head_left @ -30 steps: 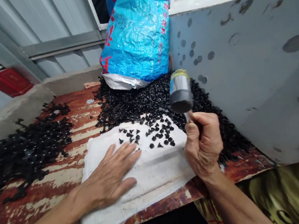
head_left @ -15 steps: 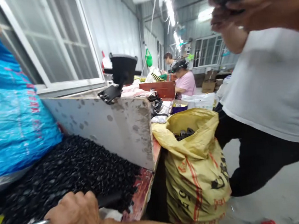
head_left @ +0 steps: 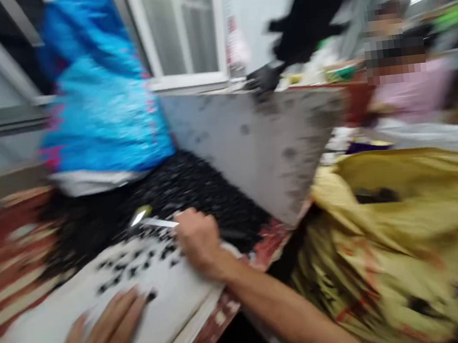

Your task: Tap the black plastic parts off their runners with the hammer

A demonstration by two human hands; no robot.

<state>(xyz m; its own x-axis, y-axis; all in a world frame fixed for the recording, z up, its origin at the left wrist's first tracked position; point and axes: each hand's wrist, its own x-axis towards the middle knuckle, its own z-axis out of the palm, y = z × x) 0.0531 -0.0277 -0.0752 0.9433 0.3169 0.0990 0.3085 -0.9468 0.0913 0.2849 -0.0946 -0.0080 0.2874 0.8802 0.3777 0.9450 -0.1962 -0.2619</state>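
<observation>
My right hand (head_left: 199, 240) is closed around a tool with a bright metal shaft (head_left: 160, 222) and a dark handle end; blur hides its exact kind. The shaft points left, over the edge of a heap of small black pieces (head_left: 197, 177). My left hand (head_left: 103, 337) lies with fingers stretched out over a white cloth-like pad (head_left: 176, 291). Several loose black pieces (head_left: 120, 267) are scattered on the pad between my hands, one close to my left fingertips. A small yellow-green thing (head_left: 146, 208) shows behind the tool's far end.
Behind the heap stands a blue sack (head_left: 111, 107). A grey board (head_left: 243, 148) walls off the heap's right side, with a black bracket-like thing (head_left: 311, 15) above it. An open yellow sack (head_left: 386, 264) stands right of the table. Beyond it sits a person in pink (head_left: 413, 92).
The view has swung left and down. My left hand and the white pad have come into sight. My right hand still grips the tool; the standing person in white has left view.
</observation>
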